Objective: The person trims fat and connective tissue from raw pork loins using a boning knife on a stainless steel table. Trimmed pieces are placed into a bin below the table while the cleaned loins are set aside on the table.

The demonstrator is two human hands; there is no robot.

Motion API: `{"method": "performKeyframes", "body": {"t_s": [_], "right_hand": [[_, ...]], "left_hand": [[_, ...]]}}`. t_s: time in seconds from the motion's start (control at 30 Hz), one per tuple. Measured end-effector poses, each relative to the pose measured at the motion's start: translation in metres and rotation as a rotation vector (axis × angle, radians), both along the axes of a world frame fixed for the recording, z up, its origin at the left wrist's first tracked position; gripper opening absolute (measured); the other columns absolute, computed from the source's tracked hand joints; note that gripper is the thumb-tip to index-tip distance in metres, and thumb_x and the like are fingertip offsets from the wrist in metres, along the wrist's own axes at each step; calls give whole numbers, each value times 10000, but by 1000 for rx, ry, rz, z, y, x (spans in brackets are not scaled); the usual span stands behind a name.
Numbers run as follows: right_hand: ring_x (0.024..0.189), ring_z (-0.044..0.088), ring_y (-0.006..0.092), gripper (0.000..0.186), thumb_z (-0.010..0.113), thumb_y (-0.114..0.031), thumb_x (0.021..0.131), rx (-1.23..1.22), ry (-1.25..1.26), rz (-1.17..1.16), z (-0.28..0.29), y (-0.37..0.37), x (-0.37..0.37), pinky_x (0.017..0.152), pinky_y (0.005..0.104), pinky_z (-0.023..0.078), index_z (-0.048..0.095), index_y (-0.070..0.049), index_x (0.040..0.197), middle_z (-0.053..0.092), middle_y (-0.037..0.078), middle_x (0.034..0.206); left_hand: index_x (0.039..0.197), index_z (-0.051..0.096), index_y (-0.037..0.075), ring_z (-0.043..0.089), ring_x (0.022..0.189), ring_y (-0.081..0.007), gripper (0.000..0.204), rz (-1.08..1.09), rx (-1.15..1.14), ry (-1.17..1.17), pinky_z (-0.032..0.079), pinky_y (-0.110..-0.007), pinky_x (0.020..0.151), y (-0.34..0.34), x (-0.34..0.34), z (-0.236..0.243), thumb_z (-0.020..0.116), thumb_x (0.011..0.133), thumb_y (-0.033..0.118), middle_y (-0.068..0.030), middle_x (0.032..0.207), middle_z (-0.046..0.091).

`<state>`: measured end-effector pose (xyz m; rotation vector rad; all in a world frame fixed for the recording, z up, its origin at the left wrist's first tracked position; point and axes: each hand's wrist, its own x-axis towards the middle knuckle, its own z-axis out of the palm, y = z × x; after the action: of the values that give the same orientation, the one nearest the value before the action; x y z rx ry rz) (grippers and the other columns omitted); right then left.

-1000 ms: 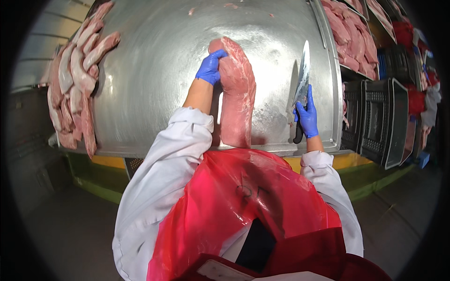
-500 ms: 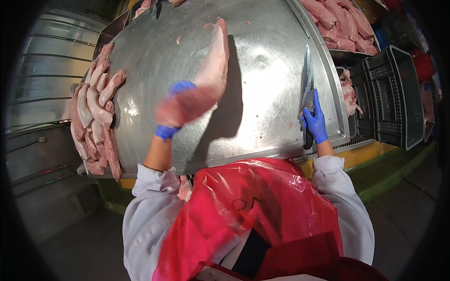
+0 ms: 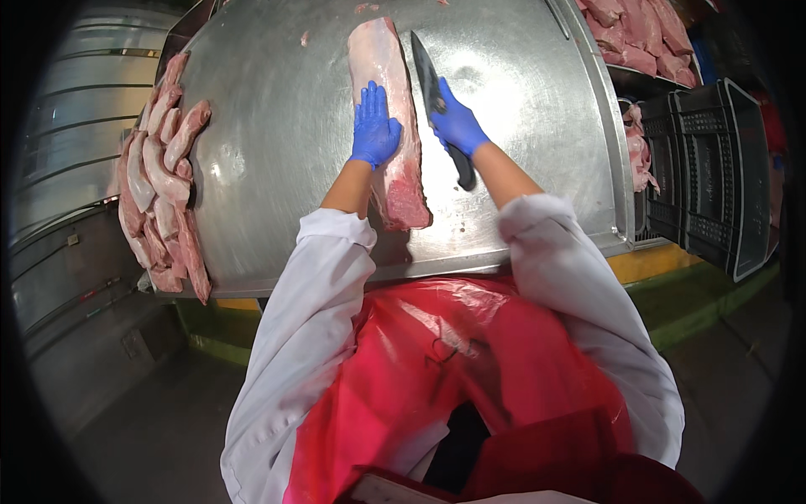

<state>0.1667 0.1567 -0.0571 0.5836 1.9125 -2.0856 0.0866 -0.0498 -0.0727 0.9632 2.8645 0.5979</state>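
A long slab of raw pink meat (image 3: 390, 101) lies lengthwise on the steel table (image 3: 277, 151), its red cut end toward me. My left hand (image 3: 373, 126), in a blue glove, presses flat on the middle of the slab. My right hand (image 3: 455, 122), also gloved in blue, grips the dark handle of a large knife (image 3: 426, 76). The blade points away from me and runs along the slab's right edge. White sleeves and a red plastic apron fill the lower part of the view.
Several trimmed strips of meat (image 3: 164, 185) hang piled along the table's left edge. More cut pieces (image 3: 638, 34) lie at the back right. A black plastic crate (image 3: 714, 176) stands beside the table on the right, with meat (image 3: 640, 155) in the gap.
My left hand lifted the slab, swung it over and laid it down flat in the middle of the table. My right hand brought the knife from the table's right edge to the slab's side.
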Motion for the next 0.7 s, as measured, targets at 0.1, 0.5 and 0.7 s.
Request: {"method": "performKeyframes", "body": {"t_s": [0.1,0.5,0.7], "right_hand": [[695,694,300,882,499,-83,871,272,-67,147,8,-21,-38,647,395,573,48,-184,1622,557,272,1386],[995,682,461,879,456,-63,885,379,-122,270,23,-46,-18,878,497,541,-35,-164,1607,637,366,1139],[713,684,409,851,477,-115,936,506,-91,295,22,-90,77,717,487,550,-29,-194,1614,673,327,862]], "left_hand": [[1575,157,-34,84,1529,-449,812,-7,-9,6,97,-539,1228,-3,-3,-5,499,913,290,-264,1653,89],[1580,123,-37,59,1540,-420,854,70,-121,25,99,-554,1226,10,-27,-7,497,911,340,-255,1658,67],[1577,132,-41,79,1545,-392,874,55,-18,75,79,-543,1235,8,-37,-13,512,897,355,-252,1659,75]]}}
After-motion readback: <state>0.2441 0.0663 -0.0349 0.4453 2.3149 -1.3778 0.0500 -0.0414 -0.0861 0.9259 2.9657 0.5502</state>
